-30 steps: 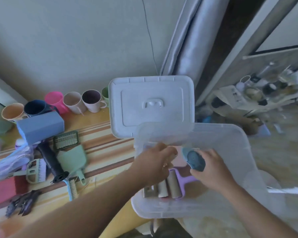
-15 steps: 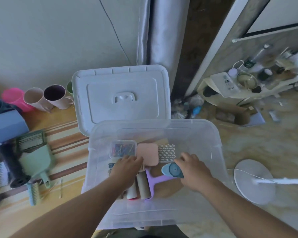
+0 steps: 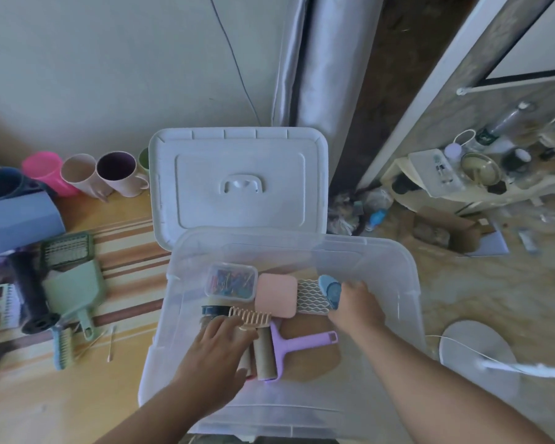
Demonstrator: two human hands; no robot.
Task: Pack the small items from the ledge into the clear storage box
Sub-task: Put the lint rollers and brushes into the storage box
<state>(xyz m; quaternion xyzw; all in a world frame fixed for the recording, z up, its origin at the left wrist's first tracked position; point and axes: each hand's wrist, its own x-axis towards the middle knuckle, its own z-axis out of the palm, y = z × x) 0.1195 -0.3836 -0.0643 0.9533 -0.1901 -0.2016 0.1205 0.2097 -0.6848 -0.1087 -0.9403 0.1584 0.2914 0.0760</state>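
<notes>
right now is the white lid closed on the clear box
No, the white lid stands propped behind the clear box, whose top is open with both hands reaching inside.

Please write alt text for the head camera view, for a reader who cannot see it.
Two hands reach into a clear storage box: the right hand holds a small blue item, and the left hand rests beside a beige comb. The box's white lid leans behind it, and mugs stand on the ledge.

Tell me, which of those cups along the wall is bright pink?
The pink cup, second from the left, between the dark blue cup and the beige cup.
</notes>
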